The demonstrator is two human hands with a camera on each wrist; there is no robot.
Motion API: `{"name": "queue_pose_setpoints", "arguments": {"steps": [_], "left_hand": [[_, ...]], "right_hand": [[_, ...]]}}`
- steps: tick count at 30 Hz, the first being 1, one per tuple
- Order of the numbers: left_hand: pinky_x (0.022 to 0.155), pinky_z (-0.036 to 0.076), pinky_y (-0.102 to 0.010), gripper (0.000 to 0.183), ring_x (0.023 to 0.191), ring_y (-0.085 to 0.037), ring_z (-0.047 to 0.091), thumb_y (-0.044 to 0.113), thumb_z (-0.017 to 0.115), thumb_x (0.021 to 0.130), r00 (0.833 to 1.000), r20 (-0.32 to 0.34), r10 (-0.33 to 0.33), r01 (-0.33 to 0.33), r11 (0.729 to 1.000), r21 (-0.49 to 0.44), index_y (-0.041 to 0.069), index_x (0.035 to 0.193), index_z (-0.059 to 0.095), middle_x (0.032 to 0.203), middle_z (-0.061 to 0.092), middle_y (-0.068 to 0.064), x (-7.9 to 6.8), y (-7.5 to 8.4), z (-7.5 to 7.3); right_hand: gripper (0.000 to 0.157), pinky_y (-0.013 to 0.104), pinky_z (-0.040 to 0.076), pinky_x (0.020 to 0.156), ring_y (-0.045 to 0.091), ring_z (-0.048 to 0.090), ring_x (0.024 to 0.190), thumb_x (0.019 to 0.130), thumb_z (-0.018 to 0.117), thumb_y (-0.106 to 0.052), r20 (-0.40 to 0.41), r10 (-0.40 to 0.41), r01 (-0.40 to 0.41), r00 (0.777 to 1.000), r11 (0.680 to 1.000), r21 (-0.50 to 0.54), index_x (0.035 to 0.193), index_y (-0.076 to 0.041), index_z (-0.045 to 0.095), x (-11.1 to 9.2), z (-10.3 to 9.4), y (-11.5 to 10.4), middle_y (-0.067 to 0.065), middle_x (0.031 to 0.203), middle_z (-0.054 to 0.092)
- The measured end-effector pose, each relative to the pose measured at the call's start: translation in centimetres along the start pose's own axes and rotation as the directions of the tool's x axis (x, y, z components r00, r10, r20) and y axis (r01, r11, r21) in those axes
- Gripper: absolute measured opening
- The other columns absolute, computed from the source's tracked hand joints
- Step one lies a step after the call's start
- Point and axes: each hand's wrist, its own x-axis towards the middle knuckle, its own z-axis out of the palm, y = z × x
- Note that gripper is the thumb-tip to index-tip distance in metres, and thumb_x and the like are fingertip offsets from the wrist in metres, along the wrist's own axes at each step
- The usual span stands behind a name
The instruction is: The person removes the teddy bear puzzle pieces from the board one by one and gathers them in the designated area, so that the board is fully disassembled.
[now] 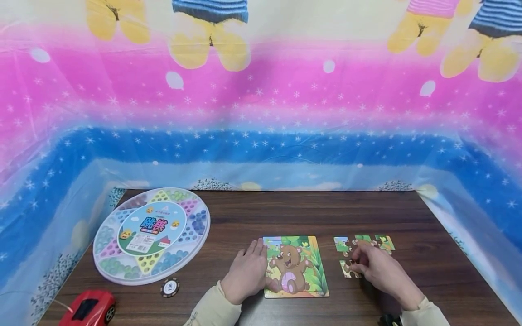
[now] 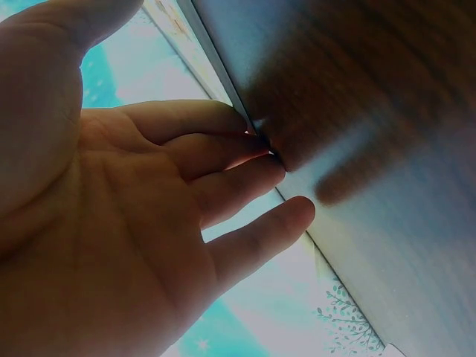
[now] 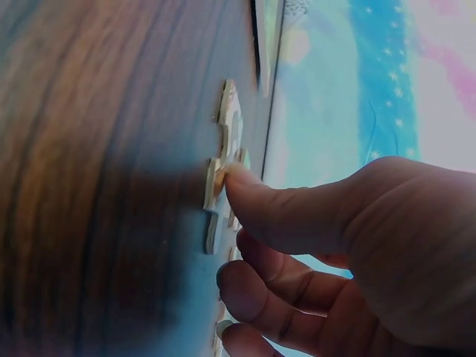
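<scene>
A square bear picture puzzle (image 1: 291, 265) lies flat on the table in the head view. My left hand (image 1: 248, 271) rests along its left edge, thumb over the lower left of the picture and the other fingers stretched forward. In the left wrist view the fingers of the left hand (image 2: 186, 201) are nearly straight. To the right, several loose jigsaw pieces (image 1: 341, 244) lie partly joined. My right hand (image 1: 385, 274) pinches a puzzle piece (image 1: 355, 267) at their near side with thumb and curled fingers. In the right wrist view the thumb of the right hand (image 3: 320, 245) presses against that piece (image 3: 213, 182).
A round Chinese checkers box (image 1: 152, 235) with coloured marbles lies on the left of the wooden table (image 1: 244, 217). Nearer stand a poker chip (image 1: 170, 287) and a red toy car (image 1: 89, 308). A printed curtain (image 1: 261, 113) hangs behind and at both sides.
</scene>
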Motion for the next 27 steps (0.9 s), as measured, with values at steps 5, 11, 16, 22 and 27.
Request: {"name": "queue_pose_setpoints", "arguments": {"steps": [5, 11, 16, 22, 27], "left_hand": [[0.100, 0.042, -0.051, 0.102, 0.134, -0.035, 0.043, 0.061, 0.077, 0.063, 1.000, 0.010, -0.006, 0.006, 1.000, -0.015, -0.008, 0.135, 0.052, 0.145, 0.044, -0.024, 0.1, -0.1, 0.2], [0.100, 0.042, -0.052, 0.104, 0.134, -0.036, 0.042, 0.063, 0.075, 0.065, 1.000, 0.010, -0.003, 0.003, 1.000, -0.019, -0.008, 0.137, 0.050, 0.146, 0.043, -0.023, 0.1, -0.2, 0.0], [0.099, 0.043, -0.051, 0.104, 0.134, -0.035, 0.043, 0.064, 0.076, 0.063, 1.000, 0.000, -0.005, 0.005, 1.000, -0.004, -0.007, 0.136, 0.052, 0.145, 0.044, -0.022, 0.0, -0.2, 0.2], [0.099, 0.043, -0.052, 0.103, 0.135, -0.035, 0.042, 0.064, 0.075, 0.065, 1.000, 0.025, -0.014, 0.015, 1.000, -0.017, -0.006, 0.138, 0.050, 0.146, 0.044, -0.021, 0.0, -0.2, 0.0], [0.099, 0.042, -0.052, 0.104, 0.135, -0.034, 0.042, 0.063, 0.075, 0.064, 1.000, 0.020, -0.013, 0.013, 1.000, -0.007, -0.006, 0.137, 0.050, 0.146, 0.043, -0.022, 0.0, -0.1, 0.0]], "right_hand": [[0.018, 0.028, 0.040, 0.050, 0.010, 0.049, 0.056, 0.084, 0.076, -0.019, 0.000, 0.018, -0.018, 1.000, 1.000, 0.026, 0.093, -0.017, 0.060, 0.2, 0.1, -0.4, -0.006, 0.069, 0.055], [0.012, 0.029, 0.042, 0.051, 0.011, 0.053, 0.054, 0.087, 0.073, -0.020, 0.013, 0.007, -0.008, 1.000, 0.998, 0.067, 0.091, -0.017, 0.062, 0.7, 0.3, -1.5, -0.006, 0.070, 0.058], [0.012, 0.028, 0.040, 0.048, 0.011, 0.049, 0.050, 0.088, 0.073, -0.021, -0.004, -0.056, 0.056, 0.998, 0.997, 0.058, 0.093, -0.017, 0.063, 1.4, 0.7, -3.3, -0.006, 0.068, 0.055], [0.009, 0.027, 0.045, 0.055, 0.007, 0.053, 0.062, 0.089, 0.071, -0.020, 0.030, -0.134, 0.132, 0.990, 0.988, 0.079, 0.094, -0.017, 0.064, 2.5, 1.9, -5.8, -0.009, 0.078, 0.056], [0.014, 0.026, 0.044, 0.056, 0.005, 0.052, 0.068, 0.090, 0.070, -0.022, 0.053, -0.221, 0.216, 0.974, 0.972, 0.088, 0.101, -0.014, 0.065, 2.9, 2.7, -7.7, -0.008, 0.084, 0.054]]}}
